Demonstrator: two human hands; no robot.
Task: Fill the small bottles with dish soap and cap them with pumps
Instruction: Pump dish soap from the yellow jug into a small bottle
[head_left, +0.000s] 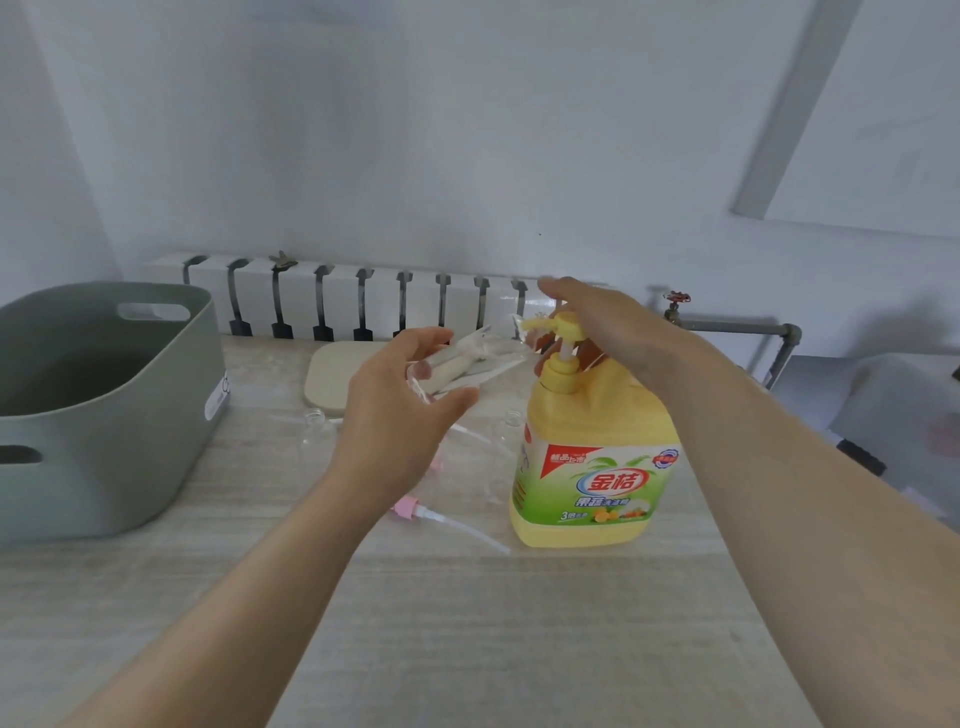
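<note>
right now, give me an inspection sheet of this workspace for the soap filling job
surface: pale wood-grain table, bare at the front edge
job's things: yellow dish soap jug upright, its pump head raised; clear small bottle held tilted toward the spout; two more clear bottles standing on the table; pink pump lying on its side with tube attached
clutter: grey-green plastic bin at left; beige pad at the back
hands: left hand holds the small bottle; right hand rests on the pump head
cables: nothing seen
surroundings: white radiator along the wall; pipe with red valve at right
</note>
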